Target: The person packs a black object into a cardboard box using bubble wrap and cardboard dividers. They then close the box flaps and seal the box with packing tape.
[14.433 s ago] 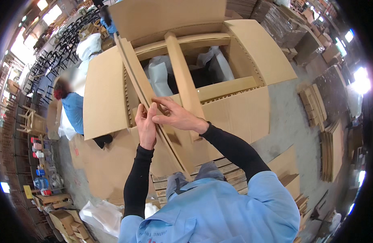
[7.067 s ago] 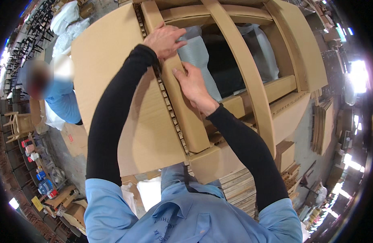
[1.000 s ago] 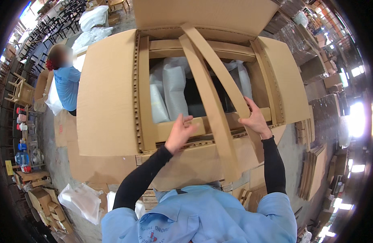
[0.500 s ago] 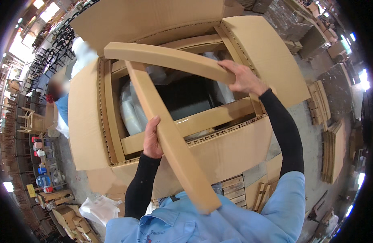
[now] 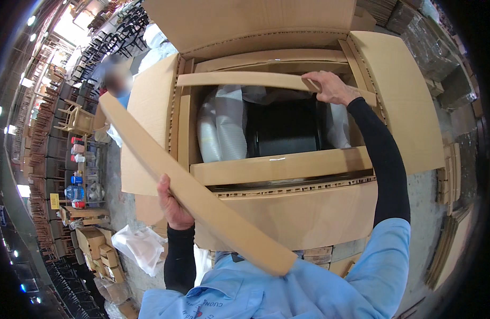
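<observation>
While the left hand (image 5: 176, 206) grasps a cardboard bar (image 5: 202, 199) slanting near the box (image 5: 309, 210), the right hand (image 5: 332, 87) grips a second bar (image 5: 234, 80) over the opening; edge bars (image 5: 287, 165) already line the inside around a black object (image 5: 285, 127); neither held bar is set down; flaps (image 5: 407, 101) stand open.

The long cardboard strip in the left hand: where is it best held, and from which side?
Probably near its middle, from the lower-left edge, where the left hand grips. The cardboard strip is long, narrow and fairly even in width, so both ends should balance.

One strip (image 5: 245, 79) over carton (image 5: 287, 212), wrapping (image 5: 230, 125) inside.
</observation>
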`<move>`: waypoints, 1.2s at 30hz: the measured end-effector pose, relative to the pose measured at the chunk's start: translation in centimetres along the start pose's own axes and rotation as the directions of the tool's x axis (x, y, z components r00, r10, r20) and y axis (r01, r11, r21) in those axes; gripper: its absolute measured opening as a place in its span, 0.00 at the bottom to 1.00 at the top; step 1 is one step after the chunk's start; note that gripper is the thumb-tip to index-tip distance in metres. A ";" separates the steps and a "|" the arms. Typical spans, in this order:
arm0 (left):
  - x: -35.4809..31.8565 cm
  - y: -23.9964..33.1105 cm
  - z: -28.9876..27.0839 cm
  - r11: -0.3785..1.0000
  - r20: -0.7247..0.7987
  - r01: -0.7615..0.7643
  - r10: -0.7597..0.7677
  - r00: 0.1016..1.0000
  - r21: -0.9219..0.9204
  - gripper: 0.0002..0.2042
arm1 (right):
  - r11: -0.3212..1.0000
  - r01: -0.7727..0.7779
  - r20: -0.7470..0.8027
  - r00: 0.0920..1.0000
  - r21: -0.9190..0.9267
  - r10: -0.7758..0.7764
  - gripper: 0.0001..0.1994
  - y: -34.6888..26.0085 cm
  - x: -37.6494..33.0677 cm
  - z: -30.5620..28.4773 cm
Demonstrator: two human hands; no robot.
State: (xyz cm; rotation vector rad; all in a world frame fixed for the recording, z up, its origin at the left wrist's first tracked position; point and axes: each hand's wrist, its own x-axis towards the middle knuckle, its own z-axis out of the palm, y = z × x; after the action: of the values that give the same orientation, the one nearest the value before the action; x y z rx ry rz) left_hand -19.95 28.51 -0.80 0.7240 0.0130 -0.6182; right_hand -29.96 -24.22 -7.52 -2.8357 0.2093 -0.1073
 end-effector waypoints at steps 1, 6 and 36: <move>0.5 0.2 -0.6 1.000 -0.004 -0.004 0.004 1.000 -0.018 0.17 | 1.000 -0.010 -0.016 1.000 -0.011 0.010 0.37 0.6 0.4 0.3; 3.2 0.1 -1.6 0.971 -0.261 -0.098 0.155 0.953 0.218 0.17 | 0.959 -0.013 0.000 1.000 -0.282 0.013 0.31 -0.8 0.1 0.4; 18.4 5.6 -4.4 -0.114 0.836 -0.873 -0.250 0.488 0.475 0.10 | 0.765 -0.417 0.570 0.818 0.490 0.081 0.35 -14.8 -10.1 -2.6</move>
State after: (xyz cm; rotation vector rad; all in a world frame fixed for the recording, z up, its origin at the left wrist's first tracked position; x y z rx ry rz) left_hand -0.94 24.84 -4.73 1.7660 -1.7574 -0.1034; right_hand -38.21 -9.45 -1.15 -2.0649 0.3696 0.5611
